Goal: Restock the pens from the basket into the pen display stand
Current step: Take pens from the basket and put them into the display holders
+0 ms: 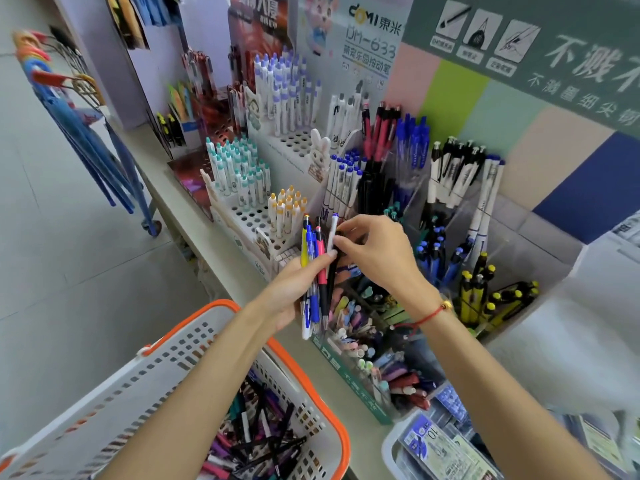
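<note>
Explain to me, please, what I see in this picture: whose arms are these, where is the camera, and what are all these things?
There is no machine here. A person wears a camera on the head, and it looks forward and down, so the two bare arms you see are the person's own.

The left hand holds a bunch of pens of several colours: yellow, blue, red, black and white. The right hand reaches across and pinches one pen of that bunch, it seems to pull it out.

Below, at the left, stands a white basket with an orange rim, and many loose pens lie in it.

Ahead, on a long shelf, stand pen displays. The clear pen display stand keeps pens in compartments by colour: blue, black, yellow. Beside it, white racks with holes hold pens upright.
</note>
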Available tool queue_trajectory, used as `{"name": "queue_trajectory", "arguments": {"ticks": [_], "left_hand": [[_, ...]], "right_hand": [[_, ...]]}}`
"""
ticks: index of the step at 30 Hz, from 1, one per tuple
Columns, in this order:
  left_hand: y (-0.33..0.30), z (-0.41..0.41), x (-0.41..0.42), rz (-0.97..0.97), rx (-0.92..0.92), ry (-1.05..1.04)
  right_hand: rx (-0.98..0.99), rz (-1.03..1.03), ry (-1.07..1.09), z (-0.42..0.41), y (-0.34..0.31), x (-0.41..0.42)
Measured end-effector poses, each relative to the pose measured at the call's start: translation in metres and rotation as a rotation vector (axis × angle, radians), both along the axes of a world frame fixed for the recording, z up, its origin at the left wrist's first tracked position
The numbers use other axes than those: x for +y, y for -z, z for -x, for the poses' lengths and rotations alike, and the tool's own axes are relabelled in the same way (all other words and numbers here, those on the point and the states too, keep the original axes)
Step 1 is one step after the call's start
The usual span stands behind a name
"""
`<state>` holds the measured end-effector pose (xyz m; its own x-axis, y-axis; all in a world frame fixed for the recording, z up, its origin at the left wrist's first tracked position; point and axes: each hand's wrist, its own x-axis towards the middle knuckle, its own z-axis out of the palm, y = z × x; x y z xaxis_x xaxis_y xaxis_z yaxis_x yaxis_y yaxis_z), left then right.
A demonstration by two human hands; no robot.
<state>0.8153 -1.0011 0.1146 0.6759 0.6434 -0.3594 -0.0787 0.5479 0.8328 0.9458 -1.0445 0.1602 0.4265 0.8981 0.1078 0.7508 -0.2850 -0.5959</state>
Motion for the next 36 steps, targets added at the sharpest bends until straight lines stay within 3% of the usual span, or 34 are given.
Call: {"name": "queue_trajectory", "arguments": {"ticks": [4,7,10,13,21,25,27,31,36], "left_hand": [[-0.005,-0.004,0.0,0.018,-0.061,0.014],[-0.007,-0.007,-0.001,0.066,-0.087,-0.029],[-0.006,-0.008,0.0,0.097,-0.071,-0.063],[-0.007,-0.008,-0.001,0.108,-0.056,-0.07],[-0.014,-0.008,-0.007,0.078,-0.042,-0.009],[-0.017,-0.006,-0.006,0.083,-0.035,0.004],[-0.02,-0.006,-0.005,0.082,-0.028,-0.001],[-0.025,-0.004,-0.004,0.001,0.037,0.036],[-0.029,-0.004,0.002,-0.023,0.058,0.092]], "right_hand": [[0.222,-0.08,0.016,-0.01,-0.015,-0.005],[0.369,-0.382,0.15,-0.022,-0.028,-0.009],[0.32,-0.787,0.348,-0.035,-0.044,-0.01],[0.134,-0.92,0.385,-0.04,-0.046,-0.005],[-0.402,-0.405,0.191,-0.044,-0.015,0.011],[-0.558,-0.364,0.164,-0.039,-0.021,0.011],[-0.49,-0.301,0.094,-0.027,-0.026,0.007],[-0.179,0.079,-0.082,-0.016,-0.032,0.008],[0.056,0.264,-0.204,-0.028,-0.051,0.012]]}}
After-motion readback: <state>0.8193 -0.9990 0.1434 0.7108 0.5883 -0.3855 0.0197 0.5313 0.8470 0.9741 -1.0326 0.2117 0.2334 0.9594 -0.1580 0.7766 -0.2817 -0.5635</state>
